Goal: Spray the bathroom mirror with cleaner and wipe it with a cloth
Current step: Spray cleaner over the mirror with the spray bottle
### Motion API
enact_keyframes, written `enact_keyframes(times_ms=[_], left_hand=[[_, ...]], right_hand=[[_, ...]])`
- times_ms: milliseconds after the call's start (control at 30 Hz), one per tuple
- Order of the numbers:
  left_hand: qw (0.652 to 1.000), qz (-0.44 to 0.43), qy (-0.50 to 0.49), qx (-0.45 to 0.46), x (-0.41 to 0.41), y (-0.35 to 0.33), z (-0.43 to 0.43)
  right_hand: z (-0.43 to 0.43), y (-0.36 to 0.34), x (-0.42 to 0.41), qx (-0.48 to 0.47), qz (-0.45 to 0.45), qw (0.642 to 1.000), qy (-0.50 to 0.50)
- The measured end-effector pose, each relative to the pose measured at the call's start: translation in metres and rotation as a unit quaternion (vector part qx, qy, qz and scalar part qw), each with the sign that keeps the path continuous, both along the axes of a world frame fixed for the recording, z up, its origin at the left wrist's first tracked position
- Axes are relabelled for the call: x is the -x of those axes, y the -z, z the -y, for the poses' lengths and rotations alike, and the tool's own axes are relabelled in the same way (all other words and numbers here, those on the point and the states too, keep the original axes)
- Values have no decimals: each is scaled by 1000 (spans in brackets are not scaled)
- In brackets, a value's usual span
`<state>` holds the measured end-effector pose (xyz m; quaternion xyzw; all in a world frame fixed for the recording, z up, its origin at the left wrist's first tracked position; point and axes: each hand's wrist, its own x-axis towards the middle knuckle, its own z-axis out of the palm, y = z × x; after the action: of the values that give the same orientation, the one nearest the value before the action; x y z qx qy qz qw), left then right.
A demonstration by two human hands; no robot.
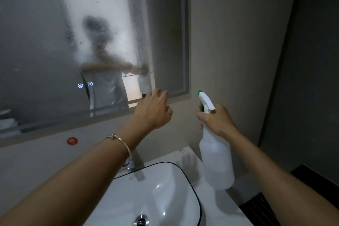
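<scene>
The bathroom mirror (45, 33) fills the upper left, its glass misted and dotted with droplets, so the reflection is blurred. My right hand (217, 120) grips the neck of a white translucent spray bottle (216, 159) with a white and green trigger head (204, 100), held upright to the right of the mirror, nozzle pointing toward the mirror. My left hand (153, 111) is raised at the mirror's lower right corner, fingers loosely apart, holding nothing. No cloth is in view.
A white basin (192, 194) with a dark rim and a chrome drain (140, 221) sits below, a chrome tap (131, 164) behind it. A red round sticker (72, 141) is on the wall under the mirror. Two lit touch icons (85, 84) glow on the glass. A dark object (275, 205) lies at lower right.
</scene>
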<state>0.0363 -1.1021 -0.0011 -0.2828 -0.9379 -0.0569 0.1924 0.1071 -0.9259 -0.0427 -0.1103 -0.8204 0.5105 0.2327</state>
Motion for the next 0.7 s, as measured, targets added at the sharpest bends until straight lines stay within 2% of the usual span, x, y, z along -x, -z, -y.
enact_keyframes(times_ms=[233,433,700], left_hand=[[1000,5,-6,-16,2,9,14],[1000,13,-19,-19,5,14,28],[999,-3,-30,-31,4,6,62]], right_hand=[[11,13,7,-78,14,997,20],[24,16,10,-74,9,996,-53],[63,17,20,-89,9,993,-81]])
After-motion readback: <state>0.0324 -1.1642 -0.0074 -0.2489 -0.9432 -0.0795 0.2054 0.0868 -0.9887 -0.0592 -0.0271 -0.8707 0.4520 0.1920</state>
